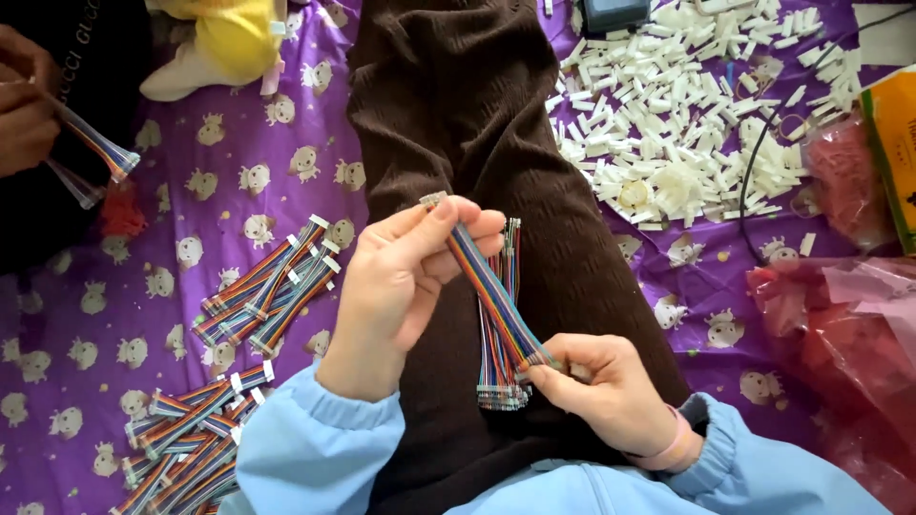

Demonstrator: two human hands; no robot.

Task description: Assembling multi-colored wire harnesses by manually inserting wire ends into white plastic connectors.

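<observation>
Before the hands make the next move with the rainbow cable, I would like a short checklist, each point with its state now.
1. Left hand grips the upper end of the ribbon cable: ok.
2. Right hand pinches the lower end: ok.
3. Cable runs straight between both hands, no visible twist: ok.
4. White connector sits at the upper tip; whether it is fully seated: cannot tell.
5. Spare cable bundle lies on the brown trousers, directly behind the held cable, not apart from it: not ok.
6. Loose white connectors lie heaped on the purple cloth: ok.

Hands (401, 286): three; cable bundles (272, 281): maybe twenty.
</observation>
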